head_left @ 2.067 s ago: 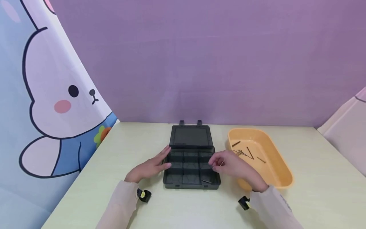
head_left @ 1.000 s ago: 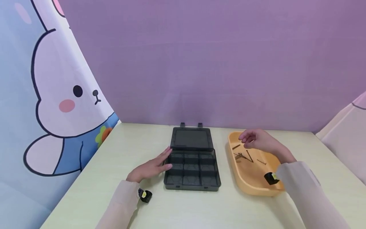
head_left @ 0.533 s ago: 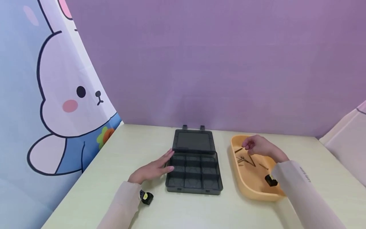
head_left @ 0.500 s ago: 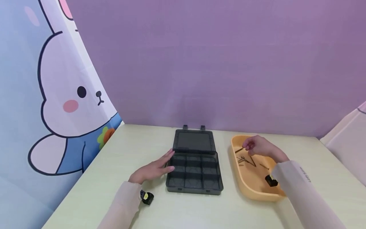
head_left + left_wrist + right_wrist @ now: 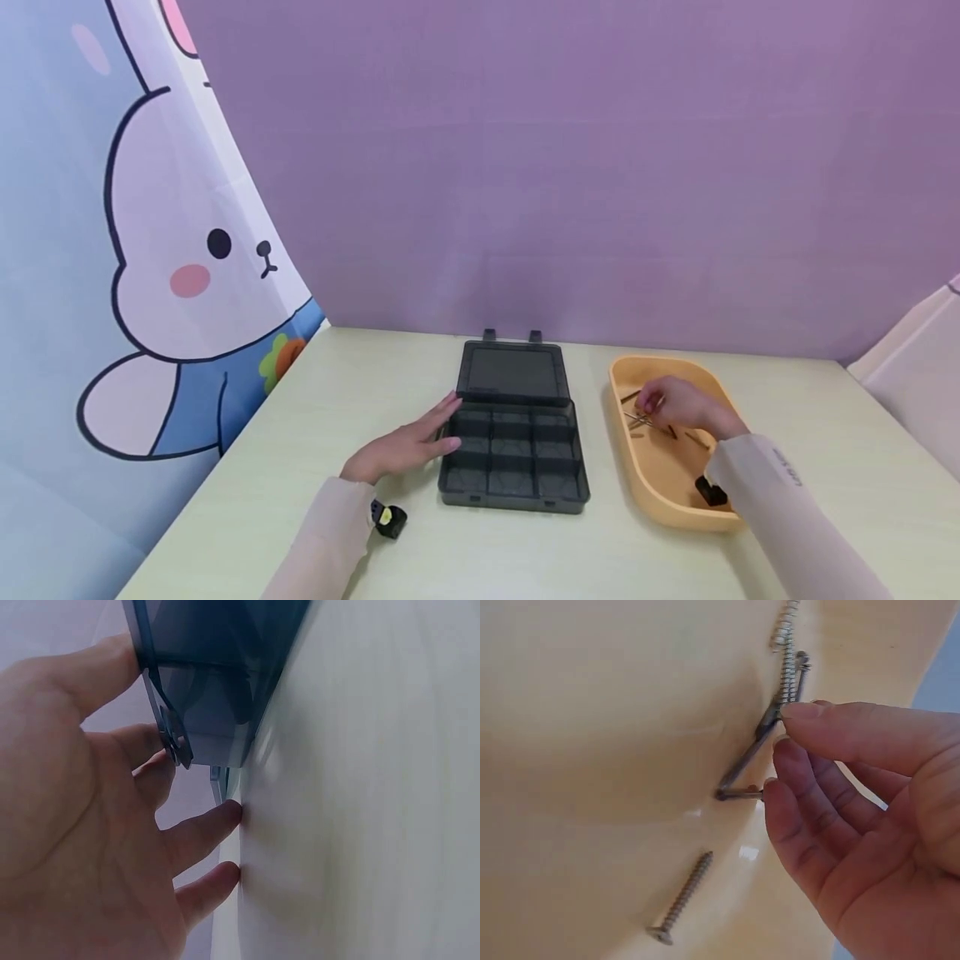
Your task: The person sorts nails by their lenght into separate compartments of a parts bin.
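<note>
An open grey-black compartment box (image 5: 513,503) lies on the table, its lid (image 5: 513,371) folded back. My left hand (image 5: 401,448) rests at the box's left side with spread fingers. In the left wrist view, the thumb and some fingertips (image 5: 225,814) meet the box's edge and the table. My right hand (image 5: 678,404) reaches down into a yellow tray (image 5: 651,498), thumb and fingers bent toward a cluster of metal screws (image 5: 787,667). The thumb tip touches or overlaps a screw's threaded shaft; whether it is pinched cannot be told. Another screw (image 5: 684,900) lies apart below.
A cream table (image 5: 360,375) carries both containers, with a strip of tabletop between them. Behind it hangs a purple cloth (image 5: 562,167), and a cartoon rabbit cloth (image 5: 187,208) is on the left. A small black camera (image 5: 390,521) sits on the left wrist.
My right hand has gone from the box's right compartments to the tray, then lowered onto the screws. My left hand stays at the box's left edge. The view has shifted slightly.
</note>
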`<state>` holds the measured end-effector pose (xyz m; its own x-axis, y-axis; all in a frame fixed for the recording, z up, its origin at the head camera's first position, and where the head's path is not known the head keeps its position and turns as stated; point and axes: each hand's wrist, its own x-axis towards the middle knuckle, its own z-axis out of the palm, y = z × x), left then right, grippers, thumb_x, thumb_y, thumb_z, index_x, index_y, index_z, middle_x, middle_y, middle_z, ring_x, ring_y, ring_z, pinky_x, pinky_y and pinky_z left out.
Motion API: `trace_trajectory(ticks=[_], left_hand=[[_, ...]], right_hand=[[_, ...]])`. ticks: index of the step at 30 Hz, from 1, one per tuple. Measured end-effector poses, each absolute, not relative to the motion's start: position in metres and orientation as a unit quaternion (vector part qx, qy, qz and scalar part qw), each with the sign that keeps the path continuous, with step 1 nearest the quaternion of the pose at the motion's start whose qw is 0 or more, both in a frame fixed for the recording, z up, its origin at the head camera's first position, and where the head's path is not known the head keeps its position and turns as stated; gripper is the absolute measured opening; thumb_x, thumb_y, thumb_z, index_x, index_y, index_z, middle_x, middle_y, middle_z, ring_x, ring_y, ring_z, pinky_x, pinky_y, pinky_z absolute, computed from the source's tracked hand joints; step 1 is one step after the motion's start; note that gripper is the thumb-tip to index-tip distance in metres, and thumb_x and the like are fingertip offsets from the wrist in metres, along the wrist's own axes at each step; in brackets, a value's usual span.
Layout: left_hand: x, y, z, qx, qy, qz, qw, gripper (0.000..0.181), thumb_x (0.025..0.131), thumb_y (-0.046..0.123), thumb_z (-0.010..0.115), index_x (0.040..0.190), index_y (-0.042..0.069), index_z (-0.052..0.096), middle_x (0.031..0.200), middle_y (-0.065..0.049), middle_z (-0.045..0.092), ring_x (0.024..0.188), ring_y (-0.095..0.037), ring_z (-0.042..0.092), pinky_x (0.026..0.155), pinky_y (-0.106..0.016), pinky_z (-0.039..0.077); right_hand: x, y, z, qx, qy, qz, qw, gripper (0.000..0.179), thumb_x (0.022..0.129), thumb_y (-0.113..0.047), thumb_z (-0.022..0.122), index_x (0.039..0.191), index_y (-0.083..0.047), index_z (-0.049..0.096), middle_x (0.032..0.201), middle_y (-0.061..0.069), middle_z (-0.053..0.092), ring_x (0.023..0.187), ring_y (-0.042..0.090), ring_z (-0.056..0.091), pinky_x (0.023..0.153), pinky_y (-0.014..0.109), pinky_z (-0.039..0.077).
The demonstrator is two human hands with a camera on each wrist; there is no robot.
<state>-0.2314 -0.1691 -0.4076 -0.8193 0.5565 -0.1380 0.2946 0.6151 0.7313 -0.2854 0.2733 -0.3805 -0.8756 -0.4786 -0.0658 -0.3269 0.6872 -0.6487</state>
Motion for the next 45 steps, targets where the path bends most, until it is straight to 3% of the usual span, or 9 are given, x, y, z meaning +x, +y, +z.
trace_trajectory(ticks=[7, 14, 28, 38, 45], left_hand=[[-0.2315, -0.1699, -0.4090, 0.242, 0.880, 0.368, 0.180, 0.071, 0.099, 0.045, 0.045, 0.155, 0.020, 0.009, 0.162, -0.002, -0.003, 0.148, -0.031, 0.005, 0.115, -0.056, 0.017], [-0.2301, -0.1704, -0.4093, 0.242, 0.880, 0.365, 0.181, 0.071, 0.099, 0.046, 0.044, 0.155, 0.020, 0.009, 0.162, -0.002, -0.004, 0.148, -0.032, 0.006, 0.114, -0.057, 0.017], [-0.2299, -0.1724, -0.4088, 0.239, 0.883, 0.362, 0.180, 0.070, 0.100, 0.044, 0.044, 0.155, 0.020, 0.008, 0.162, -0.002, -0.004, 0.148, -0.032, 0.006, 0.114, -0.058, 0.018], [-0.2332, -0.1740, -0.4050, 0.240, 0.884, 0.362, 0.175, 0.071, 0.099, 0.045, 0.045, 0.155, 0.021, 0.008, 0.162, -0.002, -0.004, 0.148, -0.032, 0.006, 0.114, -0.058, 0.018], [-0.2363, -0.1754, -0.4069, 0.242, 0.883, 0.361, 0.177, 0.072, 0.099, 0.046, 0.045, 0.155, 0.022, 0.007, 0.162, -0.001, -0.005, 0.148, -0.032, 0.006, 0.114, -0.058, 0.018]], right_hand=[[-0.2862, 0.2729, -0.3854, -0.194, 0.909, -0.340, 0.143, 0.034, 0.059, 0.016, 0.057, 0.091, 0.007, 0.063, 0.082, 0.011, 0.060, 0.073, 0.017, 0.052, 0.051, 0.025, 0.046], [-0.2868, 0.2759, -0.3898, -0.200, 0.906, -0.342, 0.153, 0.027, 0.064, 0.013, 0.062, 0.091, 0.008, 0.063, 0.076, 0.007, 0.060, 0.063, 0.011, 0.051, 0.049, 0.024, 0.045], [-0.2887, 0.2757, -0.3898, -0.230, 0.914, -0.307, 0.129, 0.014, 0.072, 0.000, 0.068, 0.086, 0.005, 0.066, 0.075, 0.002, 0.063, 0.064, 0.005, 0.050, 0.058, 0.020, 0.044], [-0.2931, 0.2709, -0.3850, -0.253, 0.919, -0.293, 0.072, 0.007, 0.079, 0.000, 0.068, 0.086, 0.002, 0.068, 0.081, 0.008, 0.069, 0.069, 0.004, 0.053, 0.063, 0.020, 0.044], [-0.2938, 0.2682, -0.3803, -0.252, 0.917, -0.302, 0.065, 0.009, 0.081, 0.000, 0.067, 0.089, 0.004, 0.069, 0.085, 0.011, 0.070, 0.073, 0.007, 0.060, 0.065, 0.020, 0.049]])
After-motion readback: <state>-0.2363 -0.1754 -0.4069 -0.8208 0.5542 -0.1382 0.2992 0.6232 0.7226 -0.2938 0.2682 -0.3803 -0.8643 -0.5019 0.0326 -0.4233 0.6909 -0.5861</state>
